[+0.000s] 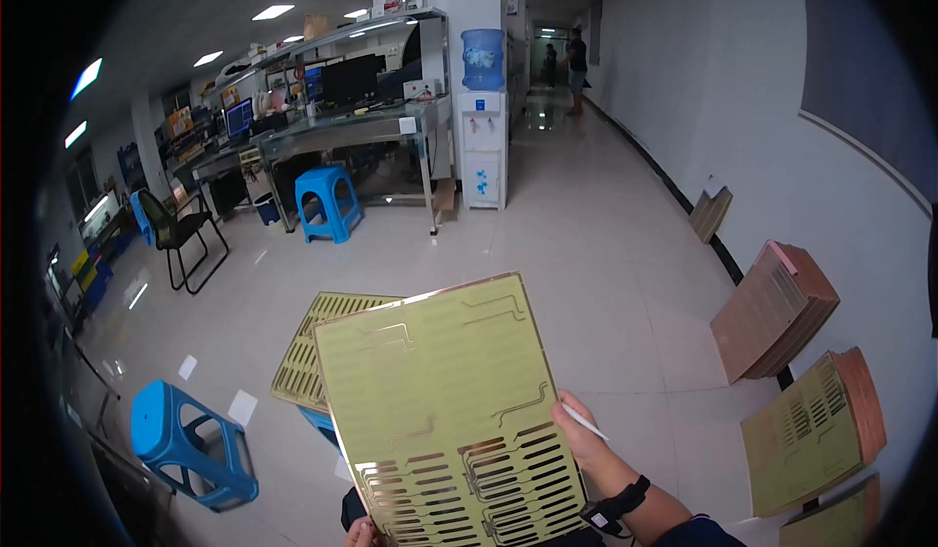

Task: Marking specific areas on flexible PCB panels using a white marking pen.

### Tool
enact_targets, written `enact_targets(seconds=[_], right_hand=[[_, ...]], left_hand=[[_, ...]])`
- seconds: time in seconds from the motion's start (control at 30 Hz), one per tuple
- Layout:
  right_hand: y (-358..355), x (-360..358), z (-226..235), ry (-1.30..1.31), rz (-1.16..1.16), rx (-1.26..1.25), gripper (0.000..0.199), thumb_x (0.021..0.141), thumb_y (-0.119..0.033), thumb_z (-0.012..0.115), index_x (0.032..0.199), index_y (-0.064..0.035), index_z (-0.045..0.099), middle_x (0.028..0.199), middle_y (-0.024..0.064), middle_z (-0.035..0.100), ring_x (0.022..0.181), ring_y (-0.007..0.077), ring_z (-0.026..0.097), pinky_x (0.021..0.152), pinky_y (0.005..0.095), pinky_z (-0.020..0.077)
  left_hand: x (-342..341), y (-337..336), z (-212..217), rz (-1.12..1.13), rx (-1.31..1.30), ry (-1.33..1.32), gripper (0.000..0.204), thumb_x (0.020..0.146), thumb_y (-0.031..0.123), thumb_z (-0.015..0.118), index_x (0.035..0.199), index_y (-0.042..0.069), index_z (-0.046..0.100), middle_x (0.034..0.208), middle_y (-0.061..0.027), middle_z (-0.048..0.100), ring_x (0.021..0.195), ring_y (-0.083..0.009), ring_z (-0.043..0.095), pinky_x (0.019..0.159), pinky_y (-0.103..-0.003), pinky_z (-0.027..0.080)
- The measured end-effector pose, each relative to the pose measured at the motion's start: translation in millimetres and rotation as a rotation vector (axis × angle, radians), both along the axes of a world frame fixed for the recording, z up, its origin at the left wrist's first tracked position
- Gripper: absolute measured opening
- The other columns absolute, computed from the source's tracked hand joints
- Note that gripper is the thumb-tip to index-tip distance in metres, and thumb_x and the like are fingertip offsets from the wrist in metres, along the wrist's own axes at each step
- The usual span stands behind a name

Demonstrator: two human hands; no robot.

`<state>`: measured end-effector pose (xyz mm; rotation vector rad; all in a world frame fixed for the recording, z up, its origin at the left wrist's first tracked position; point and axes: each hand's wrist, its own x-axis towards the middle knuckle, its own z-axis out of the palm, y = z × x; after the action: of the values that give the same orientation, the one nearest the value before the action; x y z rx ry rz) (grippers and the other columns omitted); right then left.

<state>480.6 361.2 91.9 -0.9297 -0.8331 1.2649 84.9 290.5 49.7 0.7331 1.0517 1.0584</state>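
A large yellow-green circuit board panel with copper edges and rows of dark slots is held up in front of me, tilted. My right hand grips its right edge, and a slim white pen sticks out from the same fingers. At the lower left corner my left hand is closed on the panel's edge, only partly visible. Behind it another slotted panel rests on a blue stool, mostly covered. A black strap with a small device circles my right wrist.
Stacks of panels and copper-coloured boards lean along the right wall. A blue stool stands at left, another by the workbench. There is a water dispenser, a black chair, and people down the corridor.
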Motion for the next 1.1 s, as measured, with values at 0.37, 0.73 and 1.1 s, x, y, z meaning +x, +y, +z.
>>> enact_targets(seconds=[0.37, 0.73, 1.1], right_hand=[[1.1, -6.7, -3.8, -0.006, -0.005, -0.030, 0.032, 0.102, -0.023, 0.047, 0.126, -0.0033, 0.049, 0.109, 0.0049, 0.061, 0.099, 0.0106, 0.057, 0.085, 0.0262, 0.0482], [-19.8, 8.8, -15.0, -0.246, -0.029, -0.138, 0.033, 0.103, -0.024, 0.042, 0.125, -0.0022, 0.053, 0.098, 0.0053, 0.063, 0.089, 0.0096, 0.059, 0.077, 0.0247, 0.0496], [-52.7, -3.9, -51.2, -0.474, -0.144, -0.085, 0.024, 0.101, -0.019, 0.049, 0.107, 0.0006, 0.061, 0.090, 0.0012, 0.063, 0.082, 0.0058, 0.055, 0.073, 0.0212, 0.0469]], left_hand=[[34.1, -9.1, 6.5, 0.291, -0.027, 0.085, 0.038, 0.102, 0.032, 0.044, 0.119, 0.000, 0.055, 0.112, -0.0107, 0.063, 0.101, -0.0200, 0.058, 0.088, -0.033, 0.047], [37.4, -12.2, 24.0, 0.362, -0.042, 0.098, 0.038, 0.102, 0.031, 0.044, 0.119, -0.002, 0.055, 0.116, -0.0118, 0.061, 0.104, -0.0209, 0.058, 0.089, -0.036, 0.047], [37.7, -15.6, 9.2, 0.349, -0.106, 0.098, 0.034, 0.102, 0.025, 0.043, 0.118, -0.002, 0.055, 0.112, -0.0092, 0.062, 0.098, -0.0166, 0.057, 0.084, -0.032, 0.047]])
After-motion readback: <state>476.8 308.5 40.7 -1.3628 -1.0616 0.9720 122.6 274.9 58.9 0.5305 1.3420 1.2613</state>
